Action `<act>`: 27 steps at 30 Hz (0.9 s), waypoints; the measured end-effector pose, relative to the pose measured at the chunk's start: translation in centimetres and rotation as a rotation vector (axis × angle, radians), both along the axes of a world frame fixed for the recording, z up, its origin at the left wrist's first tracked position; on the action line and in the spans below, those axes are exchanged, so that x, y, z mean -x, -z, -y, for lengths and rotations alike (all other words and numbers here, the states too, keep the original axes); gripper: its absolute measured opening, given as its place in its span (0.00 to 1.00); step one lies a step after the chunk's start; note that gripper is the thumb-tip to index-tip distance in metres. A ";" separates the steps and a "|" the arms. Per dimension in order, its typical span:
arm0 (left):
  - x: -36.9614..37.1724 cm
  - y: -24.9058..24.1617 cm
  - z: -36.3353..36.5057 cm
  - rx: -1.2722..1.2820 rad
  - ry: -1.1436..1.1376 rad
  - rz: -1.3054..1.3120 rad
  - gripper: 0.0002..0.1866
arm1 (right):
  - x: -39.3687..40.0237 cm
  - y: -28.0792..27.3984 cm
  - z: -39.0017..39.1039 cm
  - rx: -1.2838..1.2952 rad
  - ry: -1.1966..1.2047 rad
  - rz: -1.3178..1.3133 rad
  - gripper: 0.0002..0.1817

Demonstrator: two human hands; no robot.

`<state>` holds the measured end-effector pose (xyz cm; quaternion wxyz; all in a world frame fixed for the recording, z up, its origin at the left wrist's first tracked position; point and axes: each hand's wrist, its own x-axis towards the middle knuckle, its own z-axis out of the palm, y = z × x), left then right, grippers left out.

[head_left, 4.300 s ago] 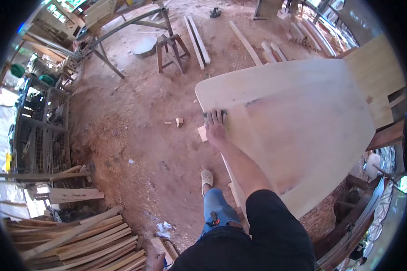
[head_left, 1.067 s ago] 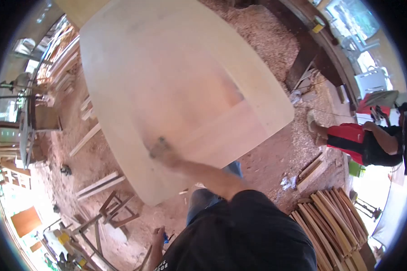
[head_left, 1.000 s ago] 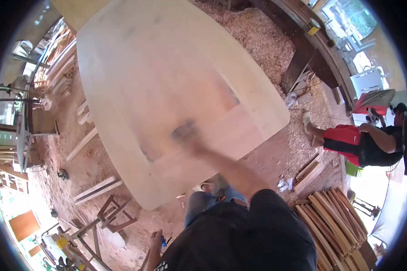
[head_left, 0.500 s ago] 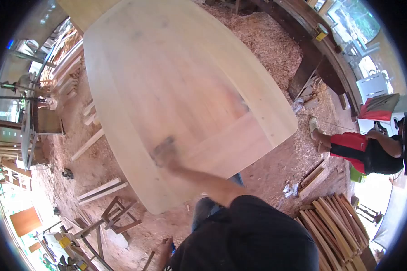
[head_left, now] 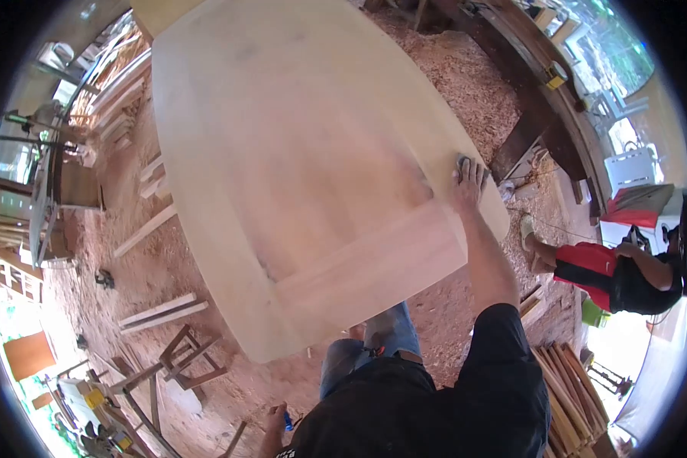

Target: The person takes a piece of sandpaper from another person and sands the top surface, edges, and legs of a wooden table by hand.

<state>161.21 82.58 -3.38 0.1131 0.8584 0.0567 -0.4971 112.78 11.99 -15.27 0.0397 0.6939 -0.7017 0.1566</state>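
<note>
A large pale wooden tabletop (head_left: pixel 305 175) with rounded corners and a pinkish middle spreads in front of me. My right hand (head_left: pixel 472 183) presses on its right border, fingers closed over a dark pad (head_left: pixel 462 162) that mostly hides beneath them. Low at the bottom edge, my left hand (head_left: pixel 275 422) hangs beside my body, well apart from the wood. It appears closed around a small blue object (head_left: pixel 288 420), too small to make out.
Another person (head_left: pixel 611 271) in red and black shorts stands at the right. Stacked wooden strips (head_left: pixel 572 389) lie at lower right, a small wooden frame (head_left: pixel 191 359) at lower left. Wood shavings (head_left: pixel 466 84) cover the ground behind the tabletop, near a dark beam (head_left: pixel 504 61).
My right hand has swept from the left part of the tabletop across to its right border, carrying the dark pad. My left hand stays low at my side.
</note>
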 end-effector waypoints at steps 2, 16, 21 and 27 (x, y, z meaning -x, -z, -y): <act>0.3 1.5 -3.2 -0.043 0.052 -0.017 0.28 | -5.3 0.8 0.1 0.057 0.149 -0.015 0.32; 0.8 -1.7 2.0 0.127 -0.157 -0.024 0.19 | -47.7 5.8 -19.3 -0.520 -1.040 1.016 0.28; 0.4 -2.5 3.0 0.041 -0.023 0.044 0.21 | -14.3 2.3 0.5 -0.059 -0.334 -0.069 0.29; 0.0 -0.8 0.5 -0.011 0.111 0.035 0.22 | -9.4 3.1 -3.7 0.365 0.029 -0.044 0.34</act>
